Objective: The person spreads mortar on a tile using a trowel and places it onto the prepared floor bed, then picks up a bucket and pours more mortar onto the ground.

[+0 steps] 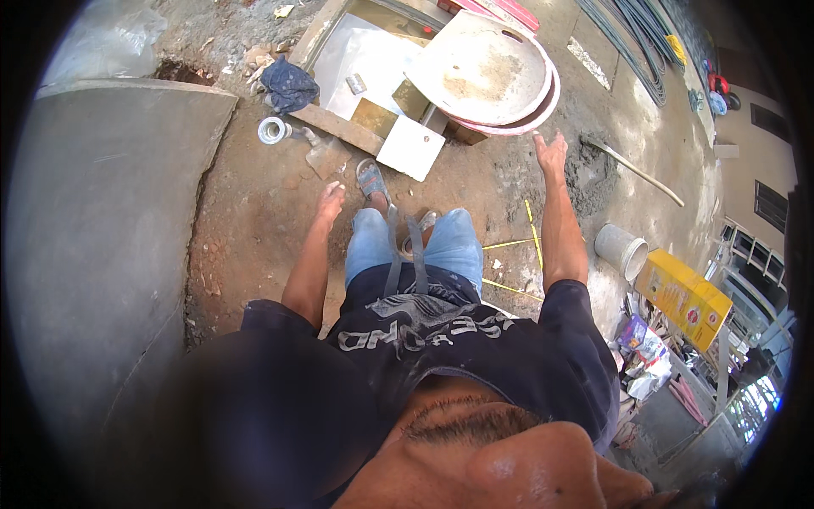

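Note:
My left hand (pixel 331 202) hangs over the bare ground beside my leg, fingers loosely bent and slightly apart, with nothing seen in it. Just beyond it lies a mud-coated trowel (pixel 327 159), close to a white pipe fitting (pixel 273 130). My right hand (pixel 553 153) reaches forward, thumb and fingers apart and holding nothing visible. It is nearest the rim of two stacked, round, whitish basins (pixel 485 72), though I cannot tell whether it touches them. A white square tile (pixel 410 148) leans on the near edge of a wood-framed box (pixel 343 129).
Right of my arm, a long-handled tool (pixel 644 174) rests by wet grey mortar (pixel 592 174). A white bucket (pixel 621 251) lies tipped near a yellow box (pixel 683 297). Coiled hoses (pixel 632 42) lie far right. A grey concrete slab (pixel 110 220) borders the left. Yellow strips (pixel 534 233) cross the ground.

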The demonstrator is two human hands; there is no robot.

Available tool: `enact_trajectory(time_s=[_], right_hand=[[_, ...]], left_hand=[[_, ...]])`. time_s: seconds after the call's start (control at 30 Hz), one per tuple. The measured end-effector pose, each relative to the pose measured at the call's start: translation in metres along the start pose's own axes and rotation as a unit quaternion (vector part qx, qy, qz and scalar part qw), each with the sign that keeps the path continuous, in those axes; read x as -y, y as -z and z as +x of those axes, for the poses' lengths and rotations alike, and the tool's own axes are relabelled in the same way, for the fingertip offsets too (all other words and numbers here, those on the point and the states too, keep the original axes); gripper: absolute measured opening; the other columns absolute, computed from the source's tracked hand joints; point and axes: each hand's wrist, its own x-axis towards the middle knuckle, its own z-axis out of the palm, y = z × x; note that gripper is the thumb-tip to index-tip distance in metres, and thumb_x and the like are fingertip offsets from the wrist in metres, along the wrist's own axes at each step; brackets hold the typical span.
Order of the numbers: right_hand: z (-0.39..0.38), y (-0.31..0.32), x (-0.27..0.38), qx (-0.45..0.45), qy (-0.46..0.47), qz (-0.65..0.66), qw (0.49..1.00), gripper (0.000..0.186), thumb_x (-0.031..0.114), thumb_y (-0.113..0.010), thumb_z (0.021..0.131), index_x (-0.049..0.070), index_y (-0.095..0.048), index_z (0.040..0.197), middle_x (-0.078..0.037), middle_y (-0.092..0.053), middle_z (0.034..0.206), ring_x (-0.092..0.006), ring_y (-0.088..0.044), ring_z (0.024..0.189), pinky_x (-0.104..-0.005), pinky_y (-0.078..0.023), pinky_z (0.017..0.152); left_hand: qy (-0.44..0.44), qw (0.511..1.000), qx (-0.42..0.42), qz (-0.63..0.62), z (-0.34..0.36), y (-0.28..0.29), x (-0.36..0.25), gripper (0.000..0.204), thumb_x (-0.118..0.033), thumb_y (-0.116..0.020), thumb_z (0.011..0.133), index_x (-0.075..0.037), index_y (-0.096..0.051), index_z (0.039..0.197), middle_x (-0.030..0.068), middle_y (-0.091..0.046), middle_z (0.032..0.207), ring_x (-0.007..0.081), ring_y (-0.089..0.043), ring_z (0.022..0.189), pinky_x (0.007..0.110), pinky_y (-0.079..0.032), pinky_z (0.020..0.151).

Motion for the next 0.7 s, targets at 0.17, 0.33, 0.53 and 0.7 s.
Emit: enact_trajectory(time_s=[0.17,0.33,0.53,0.7], right_hand=[[0.132,0.0,0.018,-0.025,-0.014,-0.088,0.996,0.097,0.06,-0.068,0.074,0.001,-0.034,0.142,-0.028,-0.031,0.145,-0.044,-0.035,0.132,-0.053,-0.034,0.106],[0.271,-0.058,0.028,0.047,0.011,-0.149,0.988,0.111,0.069,-0.069,0.066,0.011,-0.023,0.149,-0.029,-0.021,0.15,-0.0465,-0.024,0.137,-0.0629,-0.026,0.106],[0.354,-0.106,-0.003,0.127,0.049,-0.141,0.981,0.114,0.058,-0.074,0.066,0.002,-0.019,0.148,-0.037,-0.021,0.146,-0.0499,-0.026,0.135,-0.0546,-0.029,0.109],[0.358,-0.11,-0.045,0.225,0.045,-0.001,0.973,0.083,0.026,-0.07,0.068,-0.006,-0.036,0.136,-0.034,-0.051,0.125,-0.0403,-0.056,0.113,-0.0425,-0.044,0.095]], left_hand=[[-0.009,0.99,0.1,-0.095,0.033,-0.133,-0.097,0.071,-0.045,-0.064,0.087,-0.012,-0.036,0.143,0.0111,-0.051,0.134,0.0247,-0.052,0.116,0.043,-0.045,0.09],[0.031,0.978,0.069,-0.195,0.101,-0.257,-0.13,0.099,-0.052,-0.068,0.082,-0.001,-0.015,0.148,0.0232,-0.038,0.142,0.0369,-0.042,0.128,0.051,-0.043,0.097],[0.058,0.949,0.027,-0.31,0.16,-0.354,-0.139,0.097,-0.046,-0.071,0.082,-0.003,-0.015,0.147,0.021,-0.038,0.142,0.0373,-0.039,0.13,0.056,-0.038,0.101],[-0.004,0.898,0.036,-0.439,0.178,-0.388,-0.14,0.054,-0.014,-0.061,0.087,-0.005,-0.034,0.133,0.0157,-0.048,0.129,0.0325,-0.05,0.12,0.054,-0.045,0.096]])
